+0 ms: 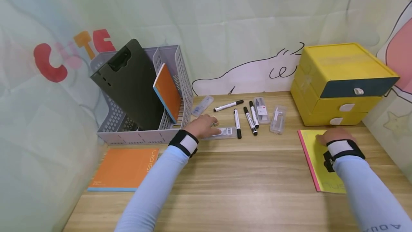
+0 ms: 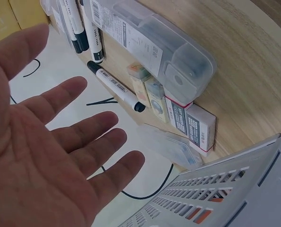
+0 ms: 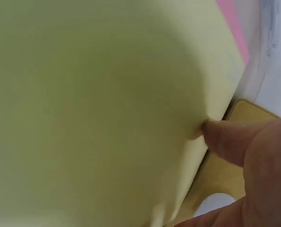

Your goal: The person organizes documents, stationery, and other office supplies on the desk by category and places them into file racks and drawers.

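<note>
My left hand hovers with straight, spread fingers over the left end of a clear plastic case on the wooden table. The left wrist view shows the bare palm holding nothing, above the case and a few boxed erasers. Several black-and-white markers lie just right of that hand. My right hand lies on a yellow notebook at the right. In the right wrist view the thumb touches the edge of the yellow cover; the other fingers are hidden.
A grey file tray at the back left holds a black clipboard and an orange notebook. Another orange notebook lies before it. A yellow drawer box stands back right. More clear cases lie among the markers.
</note>
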Action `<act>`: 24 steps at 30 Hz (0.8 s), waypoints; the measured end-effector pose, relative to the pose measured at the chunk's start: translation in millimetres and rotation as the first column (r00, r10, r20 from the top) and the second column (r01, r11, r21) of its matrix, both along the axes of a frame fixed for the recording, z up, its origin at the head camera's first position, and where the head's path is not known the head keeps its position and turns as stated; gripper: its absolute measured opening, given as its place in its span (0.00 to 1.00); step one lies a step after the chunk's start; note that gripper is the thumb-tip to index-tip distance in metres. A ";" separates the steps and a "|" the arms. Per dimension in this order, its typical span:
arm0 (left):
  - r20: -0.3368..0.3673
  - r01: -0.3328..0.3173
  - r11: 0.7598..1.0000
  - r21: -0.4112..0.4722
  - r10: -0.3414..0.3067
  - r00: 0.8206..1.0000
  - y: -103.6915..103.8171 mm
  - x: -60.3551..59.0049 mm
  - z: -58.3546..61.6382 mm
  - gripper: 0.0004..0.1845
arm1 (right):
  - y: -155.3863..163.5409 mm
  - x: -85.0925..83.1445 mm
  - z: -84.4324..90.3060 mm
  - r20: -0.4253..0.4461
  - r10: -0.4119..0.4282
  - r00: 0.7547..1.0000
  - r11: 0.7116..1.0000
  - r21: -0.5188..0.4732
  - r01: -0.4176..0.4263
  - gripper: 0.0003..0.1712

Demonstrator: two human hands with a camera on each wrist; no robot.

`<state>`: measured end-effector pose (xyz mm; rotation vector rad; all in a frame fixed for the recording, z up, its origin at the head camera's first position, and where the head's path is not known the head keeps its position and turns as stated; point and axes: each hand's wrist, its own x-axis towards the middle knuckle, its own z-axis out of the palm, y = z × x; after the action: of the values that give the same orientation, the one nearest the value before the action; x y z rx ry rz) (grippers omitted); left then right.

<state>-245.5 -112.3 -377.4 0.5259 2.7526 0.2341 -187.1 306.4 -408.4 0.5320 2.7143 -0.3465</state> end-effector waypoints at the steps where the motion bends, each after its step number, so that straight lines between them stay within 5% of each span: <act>1: -0.001 -0.001 1.000 -0.003 0.001 1.000 0.2 -0.1 -0.2 0.28 | 2.2 -1.9 -2.9 0.020 -0.005 1.000 1.000 0.000 0.005 0.37; 13: -0.017 0.017 0.999 -0.031 -0.018 1.000 0.7 0.6 -0.7 0.27 | -22.2 4.5 9.8 0.033 0.024 0.999 0.999 0.022 -0.025 0.49; 24: -0.015 0.057 0.998 -0.022 -0.057 0.998 0.4 1.1 -1.0 0.26 | -19.0 -4.5 6.7 0.068 0.093 0.993 0.993 -0.080 -0.087 0.52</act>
<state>-244.4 -111.9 -378.4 0.6016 2.7477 0.1866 -191.5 287.3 -401.7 0.3915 2.6334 -0.3980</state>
